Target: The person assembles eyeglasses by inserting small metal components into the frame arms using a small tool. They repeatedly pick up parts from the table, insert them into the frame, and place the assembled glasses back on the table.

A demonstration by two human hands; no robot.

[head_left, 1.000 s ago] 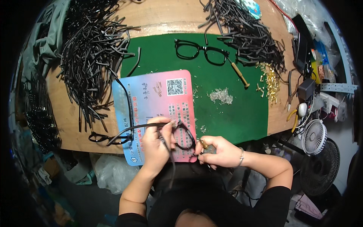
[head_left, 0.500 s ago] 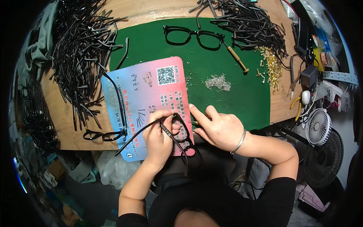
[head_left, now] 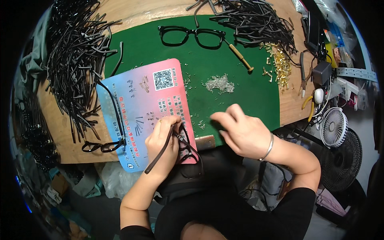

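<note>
My left hand is closed around a pair of black eyeglasses over the lower part of the pink-and-blue printed card. One temple of the glasses points down and left past my wrist, and part of the frame is hidden by my fingers. To the right, my right hand hovers over the green mat near its front edge. Its index finger and thumb are apart, slightly blurred, with nothing visible between them. A heap of tiny silver screws or similar pieces lies beyond it.
Black glasses frames and a brass-coloured screwdriver lie at the back. Heaps of dark temples fill the left and far right. Gold pieces, pliers and a white fan are rightward. Another frame overlaps the card's left edge.
My right hand has lifted off the card's right edge and moved rightward, uncovering a small strip at the mat's front edge. My left hand has tilted the glasses. The whole view has shifted slightly.
</note>
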